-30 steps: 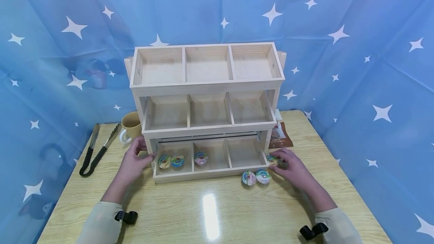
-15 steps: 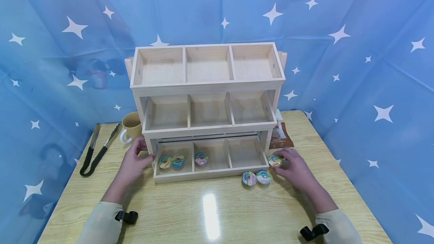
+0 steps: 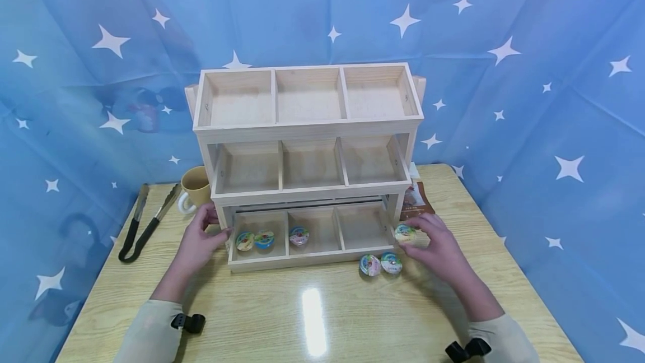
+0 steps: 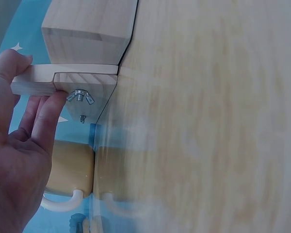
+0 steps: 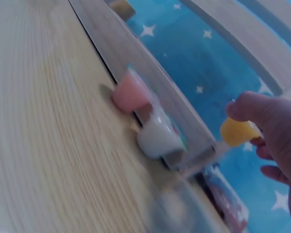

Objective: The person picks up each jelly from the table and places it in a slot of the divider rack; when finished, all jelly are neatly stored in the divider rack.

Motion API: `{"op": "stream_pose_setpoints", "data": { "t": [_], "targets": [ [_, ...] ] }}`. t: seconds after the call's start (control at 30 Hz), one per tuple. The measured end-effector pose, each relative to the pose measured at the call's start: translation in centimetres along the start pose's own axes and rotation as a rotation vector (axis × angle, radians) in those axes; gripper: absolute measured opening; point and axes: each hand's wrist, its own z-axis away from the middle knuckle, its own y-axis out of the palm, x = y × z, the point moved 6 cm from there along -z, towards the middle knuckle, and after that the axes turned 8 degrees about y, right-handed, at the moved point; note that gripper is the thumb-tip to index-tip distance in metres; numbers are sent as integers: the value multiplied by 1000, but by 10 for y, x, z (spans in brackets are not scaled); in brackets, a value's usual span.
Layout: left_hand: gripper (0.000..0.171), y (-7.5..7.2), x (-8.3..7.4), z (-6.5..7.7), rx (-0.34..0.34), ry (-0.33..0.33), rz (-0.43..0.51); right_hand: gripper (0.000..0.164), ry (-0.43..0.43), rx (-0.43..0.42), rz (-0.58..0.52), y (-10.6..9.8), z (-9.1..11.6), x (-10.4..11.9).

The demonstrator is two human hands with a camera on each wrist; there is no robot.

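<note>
My right hand [image 3: 437,248] pinches a yellow jelly cup [image 5: 236,132] between thumb and fingers. In the head view this cup is close to the right end of the wooden rack's bottom tray [image 3: 302,262]; the right wrist view shows it raised above the table. A pink jelly cup [image 3: 370,265] and a white jelly cup [image 5: 157,136] stand side by side in front of that tray. My left hand [image 3: 198,242] grips the left side of the wooden rack [image 3: 307,131], thumb over and fingers under the wood [image 4: 34,80], near a wing nut [image 4: 80,95].
Two jelly cups lie in the bottom tray's left compartment and a pink-lidded cup [image 3: 299,236] in its middle one. Left of the rack are a mug [image 3: 195,184] and black-handled tongs [image 3: 146,235]. A brown packet [image 3: 417,204] lies behind on the right.
My right hand has raised the yellow jelly cup from beside the tray and shifted it slightly left, nearer the tray's end. My left hand has stayed on the rack.
</note>
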Motion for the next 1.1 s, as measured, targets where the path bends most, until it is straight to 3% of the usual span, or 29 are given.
{"op": "stream_pose_setpoints", "data": {
  "t": [0.47,0.73,1.1],
  "targets": [
    [57,0,-2,1,10,-11,8,48,-54,83,-57,41,-27,43],
    [57,0,-1,1,8,-15,17,51,-56,196,-67,72,-41,67],
    [58,-1,2,0,7,-14,7,55,-195,299,-60,109,-66,95]
  ]
}}
